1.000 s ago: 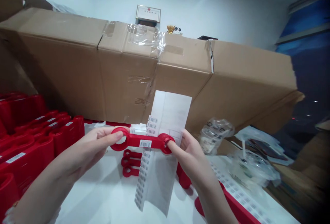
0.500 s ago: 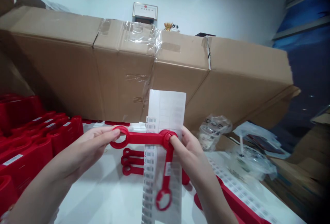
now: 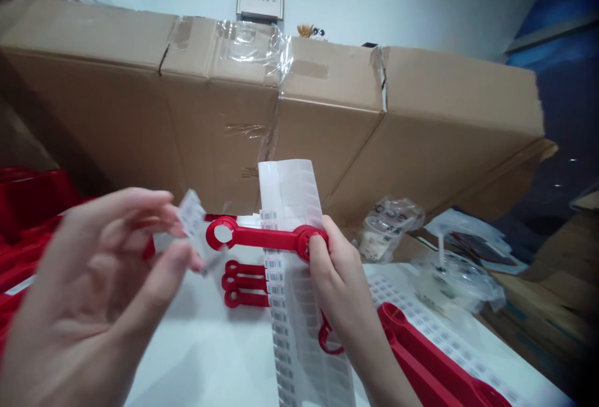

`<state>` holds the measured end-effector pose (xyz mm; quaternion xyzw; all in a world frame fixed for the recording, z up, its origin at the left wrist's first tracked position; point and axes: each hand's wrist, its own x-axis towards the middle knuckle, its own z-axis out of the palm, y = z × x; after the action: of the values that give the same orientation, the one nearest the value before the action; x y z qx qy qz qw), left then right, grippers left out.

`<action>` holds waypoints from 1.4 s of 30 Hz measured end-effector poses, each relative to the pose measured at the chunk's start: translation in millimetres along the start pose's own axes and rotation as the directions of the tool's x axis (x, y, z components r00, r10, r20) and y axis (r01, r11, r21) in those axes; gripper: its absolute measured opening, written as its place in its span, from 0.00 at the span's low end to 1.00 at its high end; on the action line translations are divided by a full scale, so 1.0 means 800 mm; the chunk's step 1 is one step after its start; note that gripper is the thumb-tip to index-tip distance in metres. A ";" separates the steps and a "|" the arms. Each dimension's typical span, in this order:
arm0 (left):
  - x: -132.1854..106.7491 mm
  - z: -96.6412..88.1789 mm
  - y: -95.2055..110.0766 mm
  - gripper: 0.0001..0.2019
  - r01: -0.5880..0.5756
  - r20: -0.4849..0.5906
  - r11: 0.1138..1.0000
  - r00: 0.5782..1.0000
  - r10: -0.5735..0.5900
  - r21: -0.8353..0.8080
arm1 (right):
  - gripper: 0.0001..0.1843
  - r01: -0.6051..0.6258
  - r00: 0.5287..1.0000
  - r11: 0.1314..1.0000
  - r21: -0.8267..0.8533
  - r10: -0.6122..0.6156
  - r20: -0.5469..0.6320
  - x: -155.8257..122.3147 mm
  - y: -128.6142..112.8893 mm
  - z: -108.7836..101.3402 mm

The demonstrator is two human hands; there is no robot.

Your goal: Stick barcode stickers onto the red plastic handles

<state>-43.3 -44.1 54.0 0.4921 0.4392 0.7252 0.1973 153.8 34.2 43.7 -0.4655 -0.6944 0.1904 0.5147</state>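
glossy red plastic against dull cardboard

the red plastic bar is smooth and glossy; the label sheet is thin paper with a slick, waxy sheen, the small label strip plainer matt paper; the cardboard box is dull and fibrous, its clear tape shiny; the plastic bags are clear and crinkled.

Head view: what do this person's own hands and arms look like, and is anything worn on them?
The left hand and the right hand are bare, with slim fingers and no gloves, and no rings show. The right forearm is bare too, with no sleeve or band in view.
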 end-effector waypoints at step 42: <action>0.004 0.024 -0.028 0.18 -0.036 0.154 0.984 0.988 0.009 0.173 | 0.13 0.079 0.996 0.997 -0.022 -0.077 0.052 -0.021 -0.017 0.009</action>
<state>-30.4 -21.2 39.5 0.5667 0.4794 0.6461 0.1781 142.0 15.0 41.8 -0.4391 -0.7271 0.1737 0.4983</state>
